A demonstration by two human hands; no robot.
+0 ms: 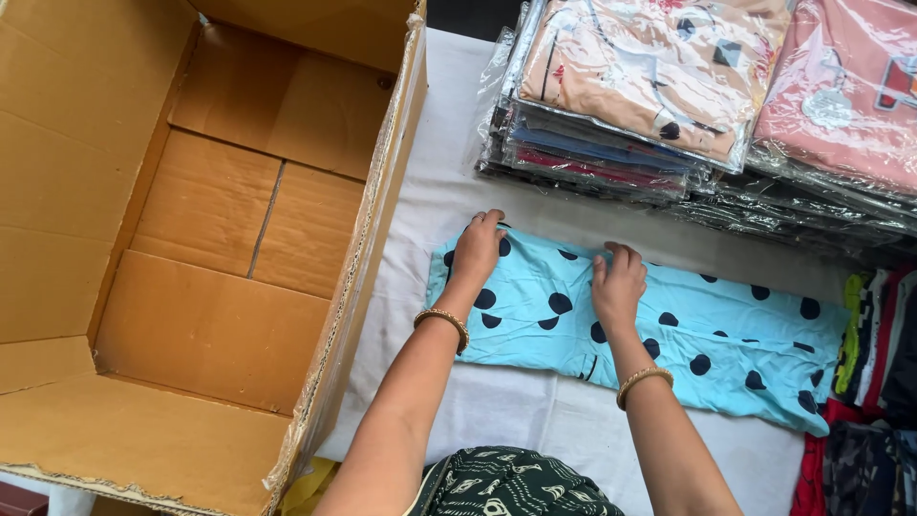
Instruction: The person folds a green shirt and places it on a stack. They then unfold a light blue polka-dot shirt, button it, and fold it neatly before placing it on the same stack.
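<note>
- Left hand [478,250]: laid palm down on the near-box end of the light blue garment with dark polka dots [726,344]. Fingers lie nearly flat, tips curled lightly over the far edge; nothing is gripped, the cloth is only pressed. Judged to be pinning that end so the fabric stays smooth.
- Right hand [619,285]: also palm down on the same garment, just to the right of the left hand, fingers bent slightly at the far edge, which looks a little raised there. Whether the edge is pinched between fingers cannot be told. Both wrists carry a gold bangle.
- Garment: lies folded into a long band on the white table cover [535,420], directly under both hands and running on well past the right hand to the right.
- Cardboard box [220,315]: open, lying to the left of the left hand, near but not touching it; its interior shows bare flaps. A plastic film lines the rim nearest the hands.
- Stacks of clothes in clear plastic bags [621,105]: beyond both hands, apart from the garment, a peach item and a pink one on top.
- Unbagged folded clothes [874,344]: at the far right, past the garment's end, mixed colours, edges only visible.
</note>
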